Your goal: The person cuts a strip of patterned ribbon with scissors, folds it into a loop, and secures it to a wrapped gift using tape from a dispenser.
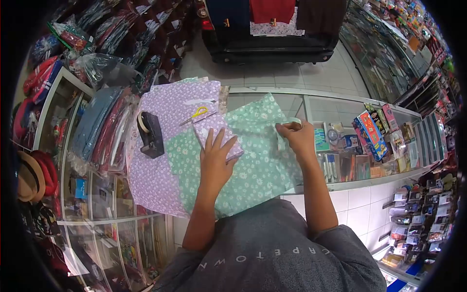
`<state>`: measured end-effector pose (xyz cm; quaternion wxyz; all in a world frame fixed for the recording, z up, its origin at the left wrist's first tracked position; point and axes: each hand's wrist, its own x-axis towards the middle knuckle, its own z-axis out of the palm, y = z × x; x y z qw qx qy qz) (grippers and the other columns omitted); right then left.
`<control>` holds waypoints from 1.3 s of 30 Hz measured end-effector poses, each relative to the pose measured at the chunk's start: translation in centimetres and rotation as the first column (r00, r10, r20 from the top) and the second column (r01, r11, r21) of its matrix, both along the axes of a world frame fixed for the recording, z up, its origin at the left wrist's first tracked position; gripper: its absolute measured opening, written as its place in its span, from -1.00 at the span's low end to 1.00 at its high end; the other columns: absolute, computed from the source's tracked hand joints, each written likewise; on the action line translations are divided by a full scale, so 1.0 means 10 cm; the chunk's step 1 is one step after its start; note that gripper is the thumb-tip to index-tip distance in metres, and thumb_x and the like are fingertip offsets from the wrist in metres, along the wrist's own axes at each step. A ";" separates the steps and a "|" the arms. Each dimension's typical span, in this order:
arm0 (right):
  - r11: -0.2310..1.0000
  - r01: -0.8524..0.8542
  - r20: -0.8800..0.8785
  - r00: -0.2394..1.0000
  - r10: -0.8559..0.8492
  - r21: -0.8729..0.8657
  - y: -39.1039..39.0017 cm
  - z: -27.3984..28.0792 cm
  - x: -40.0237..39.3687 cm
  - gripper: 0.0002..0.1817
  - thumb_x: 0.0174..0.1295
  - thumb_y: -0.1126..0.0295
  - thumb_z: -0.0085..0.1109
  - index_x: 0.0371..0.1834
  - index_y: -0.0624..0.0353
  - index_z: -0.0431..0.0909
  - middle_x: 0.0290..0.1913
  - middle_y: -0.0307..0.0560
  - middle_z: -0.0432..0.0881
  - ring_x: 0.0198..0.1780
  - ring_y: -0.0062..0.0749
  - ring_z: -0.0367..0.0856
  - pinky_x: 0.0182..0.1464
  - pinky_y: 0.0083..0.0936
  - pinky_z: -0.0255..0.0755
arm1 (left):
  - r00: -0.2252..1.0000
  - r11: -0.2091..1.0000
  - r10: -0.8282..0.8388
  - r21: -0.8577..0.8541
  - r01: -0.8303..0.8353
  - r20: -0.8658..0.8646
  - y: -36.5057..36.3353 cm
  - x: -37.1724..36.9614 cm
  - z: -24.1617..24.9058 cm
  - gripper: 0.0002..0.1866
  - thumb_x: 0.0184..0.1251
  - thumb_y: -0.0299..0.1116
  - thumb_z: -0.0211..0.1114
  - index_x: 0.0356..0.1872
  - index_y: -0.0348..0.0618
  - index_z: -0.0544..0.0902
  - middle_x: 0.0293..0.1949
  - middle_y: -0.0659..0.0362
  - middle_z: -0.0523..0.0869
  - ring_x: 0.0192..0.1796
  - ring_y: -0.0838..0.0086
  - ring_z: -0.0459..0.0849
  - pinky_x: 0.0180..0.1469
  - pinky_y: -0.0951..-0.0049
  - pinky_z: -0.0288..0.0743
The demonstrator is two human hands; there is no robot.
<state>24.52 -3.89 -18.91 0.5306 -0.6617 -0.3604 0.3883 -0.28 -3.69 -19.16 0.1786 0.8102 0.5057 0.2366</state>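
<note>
My left hand [216, 158] lies with spread fingers on a small box wrapped in purple floral paper [232, 137]. The box sits on a sheet of green daisy-print wrapping paper [262, 168]. At the sheet's right side, my right hand [297, 138] pinches the paper's edge, which curls up by the fingers. Yellow-handled scissors [198, 114] rest just beyond the box on purple floral paper [165, 100]. To the left of the box, a black tape dispenser [151, 135] stands on the same purple paper.
The papers lie over a glass display counter [335, 187] with stationery inside. Colourful boxed goods [370, 135] are at its right. Plastic-wrapped folded clothes [103, 129] are stacked at left, near hats [33, 177]. A car's rear [272, 46] with cloths over it stands beyond the counter.
</note>
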 end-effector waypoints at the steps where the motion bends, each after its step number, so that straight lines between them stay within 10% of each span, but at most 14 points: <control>1: 0.998 0.039 0.048 0.998 -0.042 0.043 0.01 -0.08 0.06 -0.70 -0.01 0.47 0.48 -0.59 0.22 0.44 -0.46 -0.13 0.69 -0.47 -0.63 0.50 -0.37 -0.58 0.41 | 1.000 1.000 -0.011 0.000 0.011 -0.009 -0.01 0.00 0.00 -0.34 0.03 -0.31 0.51 0.26 0.06 0.55 0.45 0.05 0.31 0.57 0.07 0.00 0.39 -0.51 -0.25; 15: 0.991 0.134 0.588 0.800 -0.119 0.019 -0.04 -0.31 0.68 -0.71 -0.08 0.49 0.51 -0.49 0.42 0.54 -0.52 0.07 0.66 -0.48 -0.38 0.66 -0.39 -0.43 0.47 | 0.908 0.934 -0.348 -0.008 0.357 -0.234 0.07 1.22 -0.03 -0.31 0.28 -0.32 0.30 0.46 0.01 0.29 0.54 0.00 0.09 0.60 0.07 -0.11 0.41 -0.50 -0.39; 23: 0.995 -0.031 0.198 0.980 0.012 0.096 -0.02 -0.11 0.20 -0.70 -0.10 0.41 0.55 -0.47 0.37 0.60 -0.53 0.00 0.68 -0.49 -0.43 0.64 -0.39 -0.48 0.48 | 0.933 0.994 0.105 0.063 -0.088 -0.345 -0.25 0.65 0.38 -0.14 0.07 -0.26 0.49 0.46 0.06 0.30 0.57 -0.04 -0.06 0.60 -0.04 -0.23 0.25 -0.71 -0.37; 26: 0.990 -0.094 0.188 0.979 0.074 0.103 0.06 -0.08 -0.17 -0.68 -0.12 0.38 0.56 -0.48 0.38 0.59 -0.53 0.04 0.68 -0.51 -0.36 0.66 -0.39 -0.42 0.48 | 0.897 0.955 0.296 0.098 -0.279 -0.328 -0.14 0.35 0.04 -0.20 0.05 -0.29 0.50 0.40 -0.02 0.40 0.54 -0.10 0.06 0.58 -0.14 -0.14 0.38 -0.50 -0.30; 29: 0.988 -0.151 0.137 0.980 0.147 0.022 0.16 -0.28 -0.42 -0.64 -0.15 0.36 0.57 -0.51 0.38 0.56 -0.56 0.07 0.65 -0.51 -0.24 0.67 -0.40 -0.37 0.49 | 0.979 0.967 0.185 0.195 -0.165 -0.088 -0.11 0.22 -0.04 -0.31 0.01 -0.34 0.53 0.27 -0.12 0.55 0.40 -0.15 0.36 0.48 -0.19 0.19 0.42 0.09 0.22; 31: 0.980 -0.196 0.399 0.901 0.172 0.018 0.18 -0.33 -0.52 -0.60 -0.20 0.35 0.60 -0.55 0.38 0.52 -0.59 0.08 0.63 -0.51 -0.15 0.68 -0.40 -0.34 0.50 | 0.984 0.962 0.178 0.215 -0.169 -0.024 -0.10 0.18 -0.08 -0.31 0.02 -0.36 0.52 0.28 -0.13 0.54 0.42 -0.13 0.34 0.48 -0.17 0.18 0.43 0.06 0.19; 39: 0.971 -0.239 0.393 0.891 0.229 -0.024 0.20 -0.37 -0.67 -0.57 -0.27 0.31 0.63 -0.62 0.34 0.51 -0.57 0.14 0.63 -0.47 -0.03 0.69 -0.36 -0.25 0.51 | 0.988 0.968 0.126 0.208 -0.142 0.086 -0.15 0.13 -0.09 -0.32 0.00 -0.40 0.53 0.26 -0.15 0.55 0.44 -0.05 0.34 0.49 -0.11 0.19 0.44 0.03 0.19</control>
